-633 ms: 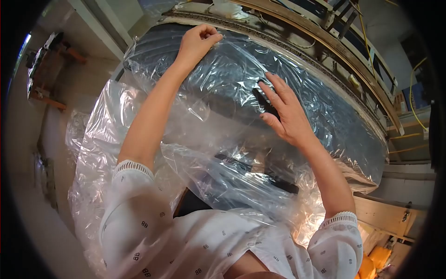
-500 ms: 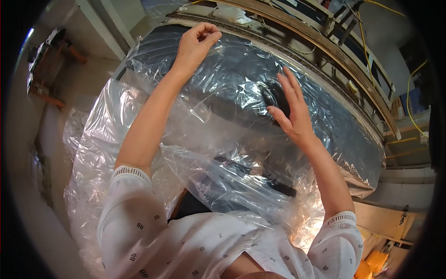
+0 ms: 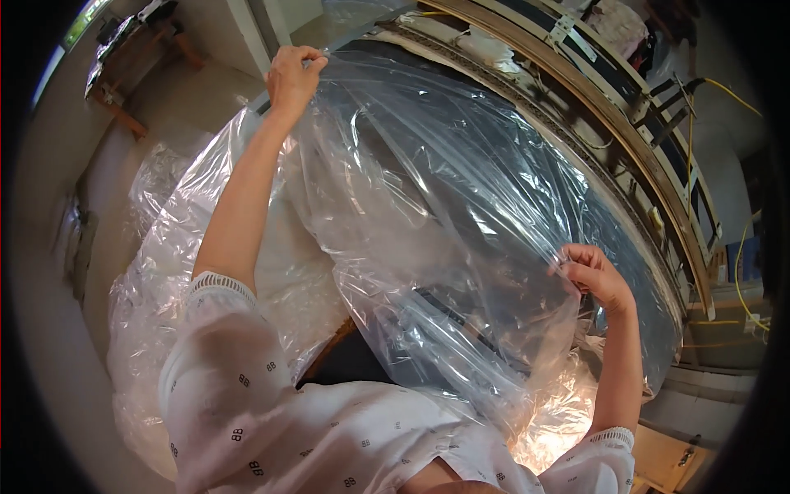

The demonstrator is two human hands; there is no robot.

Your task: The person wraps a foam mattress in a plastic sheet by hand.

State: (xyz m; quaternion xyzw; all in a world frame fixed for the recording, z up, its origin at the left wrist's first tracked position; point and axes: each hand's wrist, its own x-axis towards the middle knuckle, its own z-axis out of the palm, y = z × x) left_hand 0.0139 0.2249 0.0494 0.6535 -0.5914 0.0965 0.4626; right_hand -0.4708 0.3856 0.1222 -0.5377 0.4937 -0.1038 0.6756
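Observation:
A big sheet of clear, crinkled plastic film [image 3: 428,206] is spread over a dark object on the work surface in front of me. My left hand [image 3: 292,74] is stretched far up to the left and pinches the film's top edge. My right hand [image 3: 594,276] is lower at the right and grips a fold of the same film between its fingers. The film is lifted and stretched between both hands. What lies under it is mostly hidden; only dark shapes show through.
A curved wooden frame [image 3: 576,90] with rails runs along the far right side. Yellow cables [image 3: 724,90] hang at the right. More loose plastic [image 3: 156,272] bulges at the left. A small wooden table [image 3: 132,41] stands on the floor at the upper left.
My right hand went from lying flat on the film to gripping a fold of it lower to the right. My left hand still holds the top edge, and the film is lifted higher.

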